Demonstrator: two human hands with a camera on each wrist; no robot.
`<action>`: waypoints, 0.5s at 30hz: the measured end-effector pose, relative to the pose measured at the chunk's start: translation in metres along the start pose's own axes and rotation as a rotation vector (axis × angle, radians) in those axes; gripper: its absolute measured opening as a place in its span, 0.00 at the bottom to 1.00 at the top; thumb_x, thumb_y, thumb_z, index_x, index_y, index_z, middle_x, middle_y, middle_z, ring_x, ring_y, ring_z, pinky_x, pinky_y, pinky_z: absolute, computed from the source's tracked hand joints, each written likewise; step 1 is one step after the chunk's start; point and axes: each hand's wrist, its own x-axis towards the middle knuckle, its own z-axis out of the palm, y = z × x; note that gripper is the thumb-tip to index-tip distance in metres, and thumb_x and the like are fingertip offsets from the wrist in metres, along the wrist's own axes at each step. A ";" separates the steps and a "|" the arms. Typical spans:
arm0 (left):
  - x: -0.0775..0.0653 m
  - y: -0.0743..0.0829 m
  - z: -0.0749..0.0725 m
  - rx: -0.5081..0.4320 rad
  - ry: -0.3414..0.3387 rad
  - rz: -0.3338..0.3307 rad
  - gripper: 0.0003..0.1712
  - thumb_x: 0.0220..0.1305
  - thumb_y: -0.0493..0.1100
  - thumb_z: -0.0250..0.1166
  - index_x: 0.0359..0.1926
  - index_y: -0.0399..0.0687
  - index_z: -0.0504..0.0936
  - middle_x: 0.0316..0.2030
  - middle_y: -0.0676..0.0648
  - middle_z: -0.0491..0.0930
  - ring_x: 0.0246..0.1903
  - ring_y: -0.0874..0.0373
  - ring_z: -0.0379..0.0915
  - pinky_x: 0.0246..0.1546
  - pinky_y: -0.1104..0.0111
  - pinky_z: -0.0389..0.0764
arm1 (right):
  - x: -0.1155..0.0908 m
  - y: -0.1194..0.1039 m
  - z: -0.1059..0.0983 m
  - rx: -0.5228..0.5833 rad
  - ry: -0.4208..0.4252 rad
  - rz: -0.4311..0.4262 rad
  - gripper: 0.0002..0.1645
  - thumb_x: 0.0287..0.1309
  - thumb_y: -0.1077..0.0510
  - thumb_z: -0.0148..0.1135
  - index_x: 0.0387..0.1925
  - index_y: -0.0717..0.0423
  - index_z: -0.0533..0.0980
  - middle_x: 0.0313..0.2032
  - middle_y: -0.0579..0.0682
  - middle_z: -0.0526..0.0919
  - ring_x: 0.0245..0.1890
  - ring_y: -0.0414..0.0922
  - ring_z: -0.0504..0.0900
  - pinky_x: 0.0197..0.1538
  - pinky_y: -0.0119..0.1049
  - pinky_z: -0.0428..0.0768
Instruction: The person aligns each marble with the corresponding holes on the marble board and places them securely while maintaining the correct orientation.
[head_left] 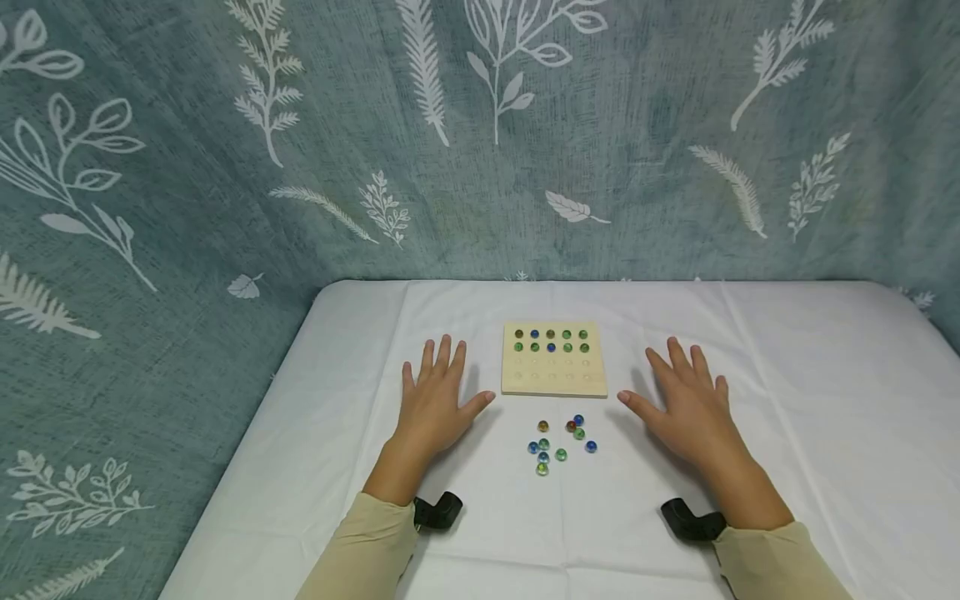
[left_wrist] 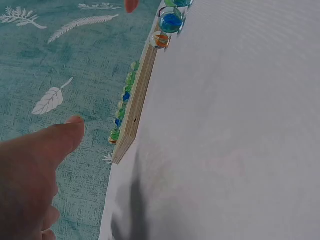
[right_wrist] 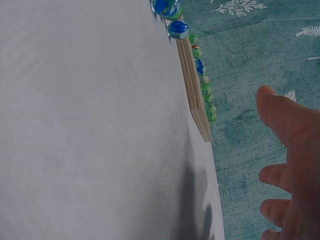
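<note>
A pale wooden board with rows of round hollows lies between the two hands in the head view. Glass marbles, green, blue and brownish, fill its two far rows; the two near rows hold bare hollows. In front of the board several loose marbles are scattered on the cloth. My left hand is spread with straight fingers left of the board, holding nothing. To the right, my right hand is likewise spread and holds nothing. Both wrist views show the board's edge and marbles close to the thumbs.
A white cloth with faint creases covers the table. Behind and to the left hangs a teal curtain with white leaf prints. Black wrist cameras are worn on both wrists, below beige sleeves.
</note>
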 end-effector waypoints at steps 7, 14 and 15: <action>0.005 0.004 -0.001 -0.039 -0.009 0.012 0.51 0.64 0.73 0.54 0.78 0.54 0.49 0.78 0.47 0.43 0.78 0.48 0.32 0.75 0.38 0.40 | 0.000 -0.002 -0.001 0.029 -0.002 -0.012 0.54 0.62 0.28 0.53 0.73 0.62 0.57 0.75 0.68 0.45 0.75 0.70 0.39 0.64 0.81 0.43; 0.012 0.007 0.003 -0.178 -0.025 0.049 0.49 0.66 0.69 0.56 0.77 0.49 0.54 0.77 0.45 0.48 0.77 0.46 0.39 0.75 0.39 0.43 | 0.000 -0.005 -0.004 0.152 -0.038 -0.023 0.51 0.64 0.32 0.55 0.72 0.64 0.59 0.76 0.67 0.45 0.76 0.68 0.38 0.69 0.76 0.45; 0.013 0.008 0.004 -0.202 -0.032 0.053 0.48 0.66 0.69 0.56 0.77 0.49 0.55 0.77 0.45 0.48 0.77 0.46 0.39 0.75 0.39 0.43 | 0.000 -0.005 -0.005 0.180 -0.048 -0.022 0.50 0.64 0.32 0.56 0.72 0.64 0.60 0.76 0.66 0.44 0.76 0.67 0.38 0.69 0.75 0.46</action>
